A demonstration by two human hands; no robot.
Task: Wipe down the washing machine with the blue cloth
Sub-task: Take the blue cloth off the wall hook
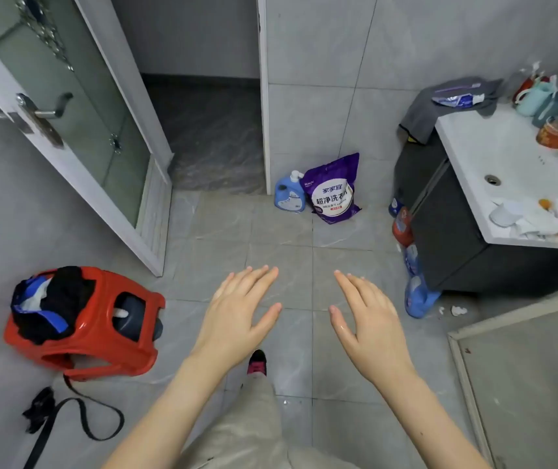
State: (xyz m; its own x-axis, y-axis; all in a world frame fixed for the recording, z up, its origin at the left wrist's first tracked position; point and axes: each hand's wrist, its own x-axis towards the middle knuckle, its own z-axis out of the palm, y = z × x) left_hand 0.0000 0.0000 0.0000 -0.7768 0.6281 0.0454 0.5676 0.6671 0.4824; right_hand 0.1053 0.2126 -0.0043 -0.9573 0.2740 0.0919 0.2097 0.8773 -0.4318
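I hold both hands out flat, palms down, over the grey tiled floor. My left hand (240,313) and my right hand (369,319) are open, fingers apart, and hold nothing. A grey flat top with a pale rim (525,384) fills the bottom right corner; it may be the washing machine lid. I cannot pick out the blue cloth for certain. A pile of dark and blue-and-white fabric (44,302) lies on a red plastic stool (101,333) to my left.
A white sink (494,157) on a dark cabinet stands at the right, cluttered with cups and a grey towel (420,120). A purple detergent bag (335,191) and blue bottle (289,194) lean against the far wall. An open door (67,130) is at the left. A black strap (67,418) lies on the floor.
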